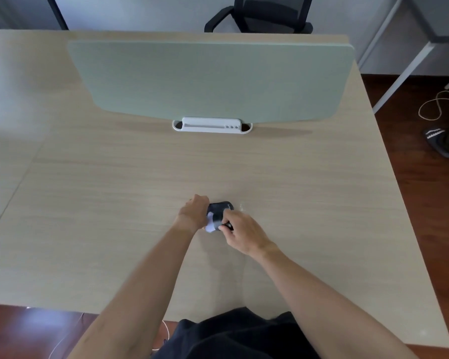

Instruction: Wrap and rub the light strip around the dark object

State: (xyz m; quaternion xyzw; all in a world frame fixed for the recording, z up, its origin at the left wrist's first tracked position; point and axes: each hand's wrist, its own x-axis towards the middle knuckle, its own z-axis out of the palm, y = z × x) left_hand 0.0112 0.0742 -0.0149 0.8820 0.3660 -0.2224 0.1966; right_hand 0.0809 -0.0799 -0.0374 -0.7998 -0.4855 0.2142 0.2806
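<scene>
Both hands meet over the middle of a light wooden desk (114,203). Between them is a small dark bundle with a white patch (216,215), soft-looking, perhaps rolled fabric; its exact nature is unclear. My left hand (193,212) grips its left side with curled fingers. My right hand (241,233) pinches its near right end between thumb and fingers. Much of the bundle is hidden by the hands.
A pale green divider panel (210,79) stands across the desk in a white base (211,124). A black office chair (259,16) is behind it. On the dark floor at right lie a slipper (437,141) and a cable (438,104).
</scene>
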